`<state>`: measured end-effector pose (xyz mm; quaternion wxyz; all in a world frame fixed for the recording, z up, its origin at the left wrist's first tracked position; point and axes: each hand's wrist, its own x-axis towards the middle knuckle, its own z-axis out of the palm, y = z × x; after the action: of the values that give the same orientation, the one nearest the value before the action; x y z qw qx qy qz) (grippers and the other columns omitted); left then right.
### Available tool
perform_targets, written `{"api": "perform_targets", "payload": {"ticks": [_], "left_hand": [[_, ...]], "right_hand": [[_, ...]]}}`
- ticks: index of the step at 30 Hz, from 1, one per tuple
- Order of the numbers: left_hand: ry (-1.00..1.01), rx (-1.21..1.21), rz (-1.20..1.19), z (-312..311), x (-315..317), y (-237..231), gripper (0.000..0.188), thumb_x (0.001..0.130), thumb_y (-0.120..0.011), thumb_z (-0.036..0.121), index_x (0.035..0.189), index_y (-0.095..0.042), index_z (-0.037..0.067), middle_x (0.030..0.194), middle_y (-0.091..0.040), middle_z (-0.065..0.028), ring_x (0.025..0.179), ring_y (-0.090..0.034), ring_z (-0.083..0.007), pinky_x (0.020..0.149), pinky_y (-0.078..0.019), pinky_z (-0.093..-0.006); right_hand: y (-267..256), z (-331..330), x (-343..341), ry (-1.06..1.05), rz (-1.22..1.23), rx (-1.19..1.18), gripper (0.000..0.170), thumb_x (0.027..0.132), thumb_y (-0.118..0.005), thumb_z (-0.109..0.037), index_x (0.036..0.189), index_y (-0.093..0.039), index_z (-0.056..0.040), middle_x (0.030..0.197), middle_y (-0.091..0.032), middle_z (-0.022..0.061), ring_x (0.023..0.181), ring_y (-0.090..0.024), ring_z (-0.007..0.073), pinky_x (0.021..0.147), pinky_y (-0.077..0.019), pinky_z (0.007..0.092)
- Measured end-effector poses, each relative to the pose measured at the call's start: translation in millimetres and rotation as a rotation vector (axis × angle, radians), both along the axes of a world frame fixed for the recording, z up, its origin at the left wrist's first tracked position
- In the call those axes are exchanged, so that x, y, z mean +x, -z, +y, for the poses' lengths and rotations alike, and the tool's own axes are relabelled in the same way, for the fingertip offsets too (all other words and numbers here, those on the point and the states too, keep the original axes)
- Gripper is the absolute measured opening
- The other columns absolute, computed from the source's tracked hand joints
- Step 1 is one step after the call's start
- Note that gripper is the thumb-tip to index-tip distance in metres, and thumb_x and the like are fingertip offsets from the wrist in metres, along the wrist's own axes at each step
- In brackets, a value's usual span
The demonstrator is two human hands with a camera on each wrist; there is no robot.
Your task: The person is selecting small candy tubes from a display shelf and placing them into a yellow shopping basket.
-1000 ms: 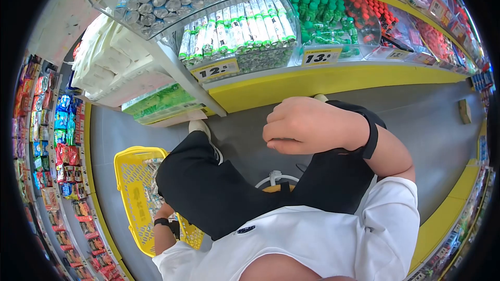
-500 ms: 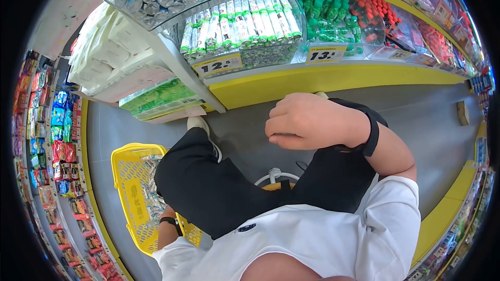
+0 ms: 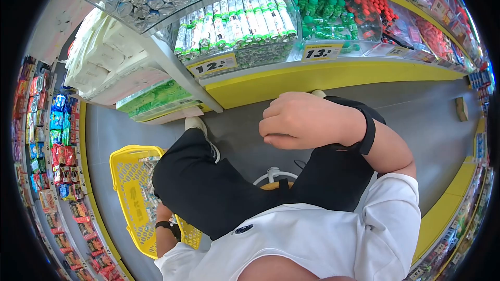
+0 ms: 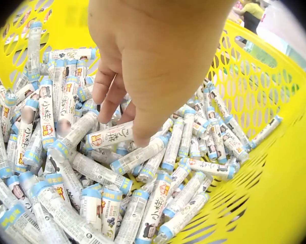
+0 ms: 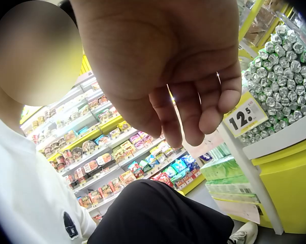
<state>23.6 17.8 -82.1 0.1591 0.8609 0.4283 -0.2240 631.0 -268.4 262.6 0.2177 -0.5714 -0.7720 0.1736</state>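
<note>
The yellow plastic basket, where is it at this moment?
In the head view, the basket is low at the person's left side, right beside the black left trouser leg, with the left hand reaching into it.

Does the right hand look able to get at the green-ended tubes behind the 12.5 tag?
Probably yes: the right hand looks empty and no obstacle shows between it and the green-ended tubes, though it likely must clear the bin's front.

"12.5" and "13.8" on price tags (image 3: 212, 64)
</note>
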Motion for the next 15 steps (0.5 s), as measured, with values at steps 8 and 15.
{"api": "perform_targets", "payload": {"ticks": [8,15], "left_hand": [[-0.408,0.081,-0.624,2.6,67.9,-93.6,0.027,0.092,-0.061,0.015,0.114,-0.061,-0.001,0.070,-0.052,-0.0056,0.065,-0.052,-0.0160,0.060,-0.0415,-0.0302],[-0.563,-0.010,-1.030,-13.0,161.6,-214.9,0.031,0.098,-0.054,0.009,0.128,-0.056,0.005,0.080,-0.047,0.0042,0.072,-0.044,-0.0055,0.065,-0.0380,-0.0214]], "right_hand": [[-2.1,0.1,-1.7,-0.008,-0.015,-0.004,0.011,0.087,-0.062,-0.018,0.084,-0.059,-0.0076,0.074,-0.055,0.0078,0.072,-0.057,0.0291,0.067,-0.0448,0.0413],[-2.8,-1.3,-3.8,-0.002,0.014,0.020,0.018,0.085,-0.060,-0.019,0.075,-0.056,-0.0044,0.071,-0.058,0.0114,0.071,-0.059,0.0333,0.066,-0.0465,0.0456]]}}
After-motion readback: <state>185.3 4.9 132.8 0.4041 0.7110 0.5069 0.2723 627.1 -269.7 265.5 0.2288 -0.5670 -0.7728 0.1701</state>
